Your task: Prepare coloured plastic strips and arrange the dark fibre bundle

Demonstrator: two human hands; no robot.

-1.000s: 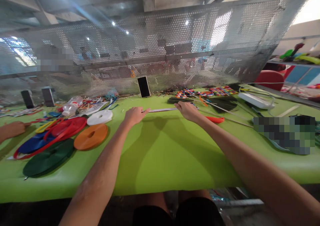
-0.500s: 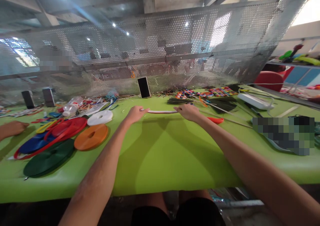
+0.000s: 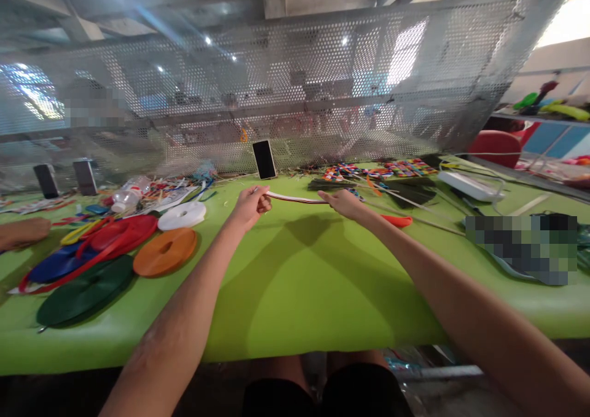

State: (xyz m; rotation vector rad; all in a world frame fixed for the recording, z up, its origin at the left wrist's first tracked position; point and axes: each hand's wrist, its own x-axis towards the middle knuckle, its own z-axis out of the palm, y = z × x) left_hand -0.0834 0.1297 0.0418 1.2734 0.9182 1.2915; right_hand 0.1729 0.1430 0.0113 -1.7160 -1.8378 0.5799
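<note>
A thin, pale strip with a dark reddish edge (image 3: 295,198) stretches between my two hands above the green tabletop (image 3: 295,294). My left hand (image 3: 252,207) is closed on its left end, fingers curled in. At the other end, my right hand (image 3: 340,202) pinches the strip between thumb and fingers. The strip slopes slightly down toward the right. Behind it stands a dark-screened phone (image 3: 264,159), upright. Just right of my right hand lies an orange-red piece (image 3: 397,220), partly behind my forearm.
Ribbon rolls lie at left: white (image 3: 181,215), orange (image 3: 165,252), green (image 3: 87,291), red (image 3: 133,233) and blue (image 3: 58,263). A co-worker's hand (image 3: 25,233) rests at the far left. Woven colourful pieces (image 3: 408,168) and a white power strip (image 3: 470,185) are at back right. A perforated metal screen (image 3: 295,97) rises behind.
My left hand has lifted a little and turned, its fingers now curled more visibly. The strip has gone from nearly level to sloping. The co-worker's hand has shifted slightly left.
</note>
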